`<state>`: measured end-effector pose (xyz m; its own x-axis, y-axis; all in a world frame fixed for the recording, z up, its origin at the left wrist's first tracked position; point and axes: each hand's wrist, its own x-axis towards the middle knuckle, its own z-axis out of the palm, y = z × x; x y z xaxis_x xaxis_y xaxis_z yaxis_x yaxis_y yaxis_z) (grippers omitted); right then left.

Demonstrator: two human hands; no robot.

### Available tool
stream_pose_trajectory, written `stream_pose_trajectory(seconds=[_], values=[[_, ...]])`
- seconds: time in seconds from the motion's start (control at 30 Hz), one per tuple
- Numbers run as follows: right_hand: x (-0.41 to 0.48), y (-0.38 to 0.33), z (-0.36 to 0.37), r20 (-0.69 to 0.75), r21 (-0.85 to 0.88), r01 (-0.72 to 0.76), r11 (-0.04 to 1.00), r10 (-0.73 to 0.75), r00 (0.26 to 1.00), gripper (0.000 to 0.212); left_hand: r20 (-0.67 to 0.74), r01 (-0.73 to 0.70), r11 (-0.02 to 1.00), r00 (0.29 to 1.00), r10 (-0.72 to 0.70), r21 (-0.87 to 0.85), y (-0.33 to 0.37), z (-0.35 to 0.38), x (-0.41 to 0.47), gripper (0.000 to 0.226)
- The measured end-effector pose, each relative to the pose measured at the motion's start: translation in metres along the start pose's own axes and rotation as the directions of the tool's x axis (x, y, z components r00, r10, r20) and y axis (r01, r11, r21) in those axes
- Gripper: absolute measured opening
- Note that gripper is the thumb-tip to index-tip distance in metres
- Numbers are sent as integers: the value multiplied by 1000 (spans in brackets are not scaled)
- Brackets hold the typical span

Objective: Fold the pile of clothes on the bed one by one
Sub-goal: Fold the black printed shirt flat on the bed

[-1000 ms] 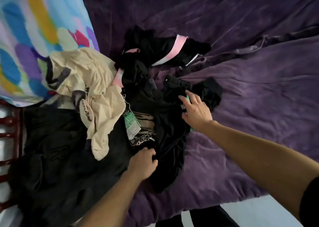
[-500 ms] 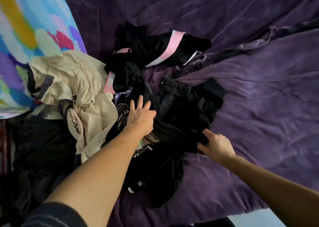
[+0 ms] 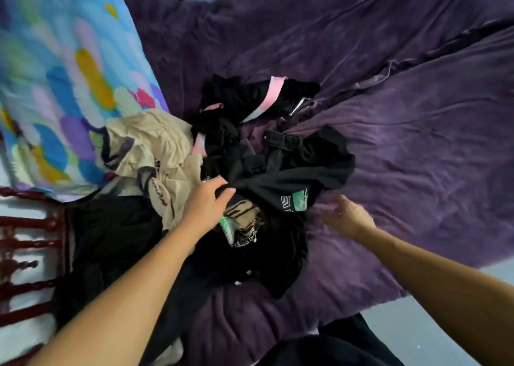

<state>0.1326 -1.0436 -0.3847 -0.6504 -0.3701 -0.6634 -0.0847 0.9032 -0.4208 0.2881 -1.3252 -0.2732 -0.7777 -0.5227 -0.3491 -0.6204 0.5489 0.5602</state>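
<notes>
1. Nothing is folded yet as far as I can see. The pile of clothes lies in a tangled heap in the middle of the bed, towards its left and near side, with no neat stack anywhere in view.
2. I judge I am only choosing the first piece. My left hand has thumb and fingers curled round a fold of the black shirt at the top of the heap.
3. My right hand holds nothing. Its fingers are loosely spread just above the purple cover, just right of that shirt.
4. Left to do: the whole heap, including the cream shirt on the left, the black jeans and the black piece with a pink stripe at the far side.
5. Writing: the black shirt carries a green patch with white block letters beside it, which I cannot read.
6. A green and white tag near my left wrist is too blurred to read, and so is the dark print on the cream shirt.
</notes>
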Motion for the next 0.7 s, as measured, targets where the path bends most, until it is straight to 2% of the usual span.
stream_pose_trajectory(seconds=[0.1,0.2,0.27,0.33,0.4,0.5,0.57,0.63,0.7], values=[[-35,-32,39,178,45,100,994,-106,978,62,-113,-127,990,986,120,-57,16,-50,-31,13],[-70,-68,65,226,177,157,972,-195,954,55,-269,-288,946,932,241,-149,46,-102,-70,13],[-90,-94,75,212,277,163,947,-226,951,38,-358,-380,907,884,299,-181,67,-133,-98,12],[-109,-125,75,125,338,192,922,-246,961,19,-422,-439,881,842,335,-178,83,-161,-124,16],[-125,-154,63,25,451,201,869,-238,971,28,-483,-461,871,809,335,-168,88,-187,-142,20],[-154,-183,16,-48,636,188,748,-206,977,23,-614,-379,917,756,229,-125,76,-222,-157,25],[-174,-191,-26,-63,774,155,614,-168,984,16,-670,-269,961,726,156,-69,58,-239,-161,28],[-193,-194,-69,-86,860,151,488,-152,985,15,-675,-154,988,731,98,-23,38,-247,-163,24],[-212,-197,-109,-155,877,209,432,-157,975,18,-665,-25,999,746,41,34,21,-246,-166,21]])
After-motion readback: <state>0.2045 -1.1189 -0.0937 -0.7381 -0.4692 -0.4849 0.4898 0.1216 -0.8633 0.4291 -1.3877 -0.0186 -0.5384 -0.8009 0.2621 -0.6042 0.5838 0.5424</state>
